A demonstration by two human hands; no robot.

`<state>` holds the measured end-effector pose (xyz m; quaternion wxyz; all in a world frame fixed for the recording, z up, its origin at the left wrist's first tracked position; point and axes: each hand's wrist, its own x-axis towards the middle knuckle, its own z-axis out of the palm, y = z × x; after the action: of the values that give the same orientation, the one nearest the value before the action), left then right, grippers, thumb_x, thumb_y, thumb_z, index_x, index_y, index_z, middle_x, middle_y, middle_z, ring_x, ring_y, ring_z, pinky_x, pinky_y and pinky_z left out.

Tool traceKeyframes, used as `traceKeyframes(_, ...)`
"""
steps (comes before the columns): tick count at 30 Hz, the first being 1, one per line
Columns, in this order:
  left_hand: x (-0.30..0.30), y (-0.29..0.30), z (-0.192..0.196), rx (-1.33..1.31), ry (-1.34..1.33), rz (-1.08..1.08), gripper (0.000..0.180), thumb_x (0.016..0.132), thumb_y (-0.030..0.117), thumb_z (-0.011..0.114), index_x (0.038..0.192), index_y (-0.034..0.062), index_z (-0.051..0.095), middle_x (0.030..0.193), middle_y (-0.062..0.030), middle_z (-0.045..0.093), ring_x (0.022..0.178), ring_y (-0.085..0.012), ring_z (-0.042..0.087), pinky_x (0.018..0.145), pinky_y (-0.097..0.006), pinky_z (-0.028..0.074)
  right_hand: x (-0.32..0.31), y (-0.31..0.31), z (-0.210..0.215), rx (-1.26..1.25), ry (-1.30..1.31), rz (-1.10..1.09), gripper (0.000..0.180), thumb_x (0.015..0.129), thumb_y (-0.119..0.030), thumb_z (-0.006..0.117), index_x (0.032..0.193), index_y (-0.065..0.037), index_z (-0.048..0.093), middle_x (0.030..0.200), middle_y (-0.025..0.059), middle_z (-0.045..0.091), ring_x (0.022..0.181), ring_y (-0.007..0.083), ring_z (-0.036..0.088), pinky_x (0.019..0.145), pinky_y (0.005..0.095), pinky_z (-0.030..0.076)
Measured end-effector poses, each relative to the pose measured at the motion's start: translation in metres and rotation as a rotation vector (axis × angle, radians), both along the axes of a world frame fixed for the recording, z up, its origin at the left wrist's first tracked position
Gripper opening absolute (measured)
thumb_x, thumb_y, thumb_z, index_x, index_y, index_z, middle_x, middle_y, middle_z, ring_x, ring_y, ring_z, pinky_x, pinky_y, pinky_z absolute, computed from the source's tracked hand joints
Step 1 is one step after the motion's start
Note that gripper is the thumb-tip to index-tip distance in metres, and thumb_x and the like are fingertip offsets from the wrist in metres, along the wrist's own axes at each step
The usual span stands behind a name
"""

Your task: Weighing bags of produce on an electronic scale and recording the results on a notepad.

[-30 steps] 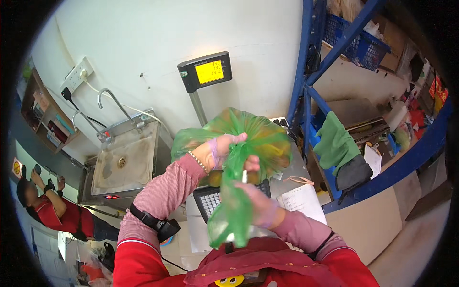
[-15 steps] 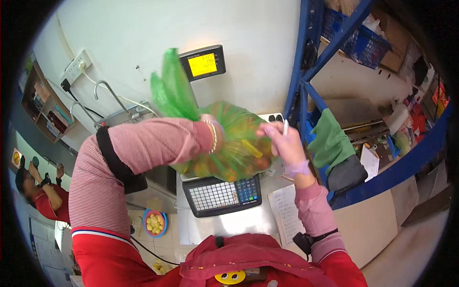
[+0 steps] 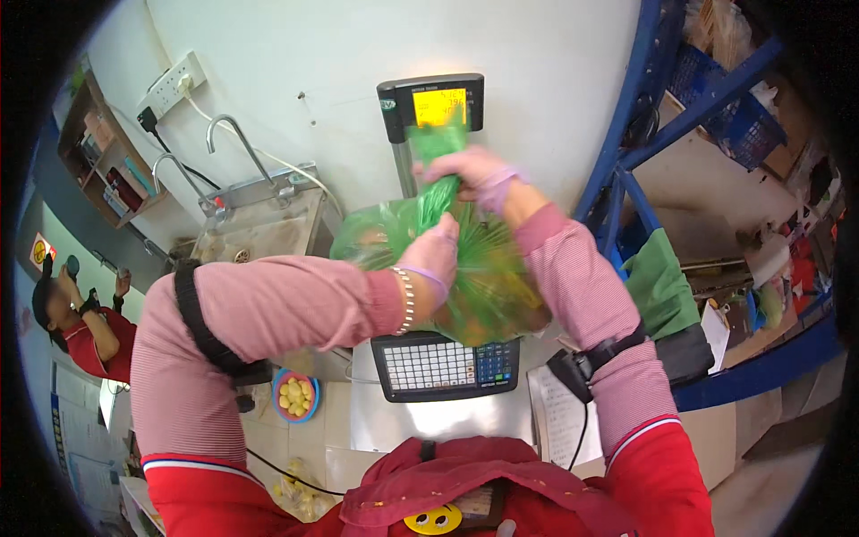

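A bulging green plastic bag (image 3: pixel 488 300) with reddish and yellowish contents rests on the weighing scale (image 3: pixel 447 367) in front of me. Its neck is gathered and twisted. My left hand (image 3: pixel 433 252), in a thin purplish glove, is closed round the base of that neck. Higher up, my right hand (image 3: pixel 476 174), gloved alike, grips the bunched top of the bag. The loose end of the plastic sticks up in front of the scale's lit yellow display (image 3: pixel 440 106). My fingers are partly blurred, and the bag hides the weighing plate.
At the left is a metal sink (image 3: pixel 255 219) with two curved taps, below a power strip (image 3: pixel 172 89). A bowl of yellowish round produce (image 3: pixel 296 396) stands lower left. A blue metal frame (image 3: pixel 626 134) and written paper (image 3: pixel 559 416) are on the right. Another person (image 3: pixel 89 322) stands far left.
My right hand has moved up and left from the bag's right side to its top. The loose plastic is now gathered into a twisted neck. A white object at my right fingers no longer shows.
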<state>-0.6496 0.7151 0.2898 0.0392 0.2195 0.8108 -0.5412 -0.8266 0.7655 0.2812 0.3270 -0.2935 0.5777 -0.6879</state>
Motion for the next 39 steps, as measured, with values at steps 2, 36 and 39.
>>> traceKeyframes(2,0.000,-0.026,0.000,0.083,0.007,-0.045,0.026,0.080,0.026,0.053,0.094,0.0113,0.071,0.087,-0.0030,0.064,0.091,-0.0232,0.050,0.083,-0.038,0.035,-0.014,0.025,-0.012,0.035,-0.165,0.070,0.026,0.078,-0.017,0.072,0.098,-0.004,0.063,0.085,0.0030,0.063,0.059,0.0085,0.051,0.048,0.0199,0.039)
traceKeyframes(36,-0.015,-0.071,-0.023,2.407,-0.358,0.621,0.032,0.070,0.005,0.071,0.101,-0.0022,0.063,0.091,-0.0040,0.064,0.079,-0.0121,0.058,0.072,-0.026,0.047,0.174,0.103,-0.020,0.925,1.501,-0.221,0.050,0.080,-0.012,0.054,0.129,-0.011,0.048,0.090,0.0124,0.064,0.069,0.0209,0.063,0.053,0.0333,0.051)
traceKeyframes(39,-0.019,-0.080,-0.033,2.268,-0.308,0.564,0.034,0.069,-0.001,0.069,0.103,-0.0021,0.061,0.081,-0.0018,0.060,0.075,-0.0105,0.056,0.069,-0.026,0.048,0.139,0.116,-0.020,1.247,1.228,-0.201,0.050,0.078,-0.010,0.060,0.127,-0.015,0.052,0.093,0.0125,0.064,0.080,0.0241,0.064,0.063,0.0346,0.053)
